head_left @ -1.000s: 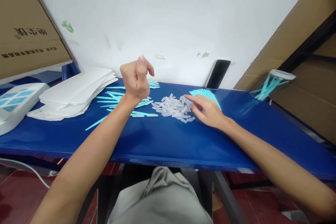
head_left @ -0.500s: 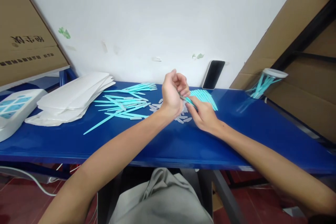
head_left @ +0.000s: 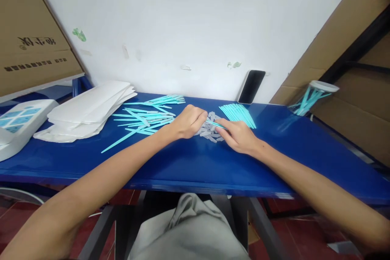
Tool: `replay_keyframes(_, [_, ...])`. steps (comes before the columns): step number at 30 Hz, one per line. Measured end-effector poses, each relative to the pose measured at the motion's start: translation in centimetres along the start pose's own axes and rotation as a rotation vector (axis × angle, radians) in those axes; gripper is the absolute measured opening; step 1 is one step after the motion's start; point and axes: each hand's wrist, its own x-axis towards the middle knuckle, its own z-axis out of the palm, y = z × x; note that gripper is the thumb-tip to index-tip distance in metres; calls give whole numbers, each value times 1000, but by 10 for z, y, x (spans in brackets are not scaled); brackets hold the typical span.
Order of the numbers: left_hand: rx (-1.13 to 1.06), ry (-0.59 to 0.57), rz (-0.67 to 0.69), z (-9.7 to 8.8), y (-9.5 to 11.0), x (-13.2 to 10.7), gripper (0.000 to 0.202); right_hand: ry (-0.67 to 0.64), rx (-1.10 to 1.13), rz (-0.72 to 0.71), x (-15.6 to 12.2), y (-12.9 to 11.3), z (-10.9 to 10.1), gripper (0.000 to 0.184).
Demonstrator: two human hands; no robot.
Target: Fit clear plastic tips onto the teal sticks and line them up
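Note:
My right hand is closed round a slim turquoise stick that looks like an eyebrow razor, held pointing left. My left hand is closed at the pale end of that razor, its fingertips pinched together; whether a cap sits between them is hidden. Under and between both hands lies a pile of small clear plastic caps. Left of my left hand, more turquoise razors lie in a loose, crossing heap. Just behind my right hand, several razors lie side by side in a neat row.
A blue table stands against a white wall. White paper bags and a white case are at the left. A phone leans on the wall. A clear jar of turquoise sticks stands at the right, near cardboard.
My left hand has turned from palm-up with curled fingers to knuckles-up, moving down and left to the razor's end. My right hand keeps its hold on the razor.

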Motion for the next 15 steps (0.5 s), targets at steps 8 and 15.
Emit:
replay_keyframes(8, [-30, 6, -23, -4, -8, -7, 38, 47, -6, -46, 0, 4, -1, 34])
replay_keyframes(15, [-141, 4, -34, -1, -7, -13, 44, 18, -38, -46, 0, 6, -3, 36])
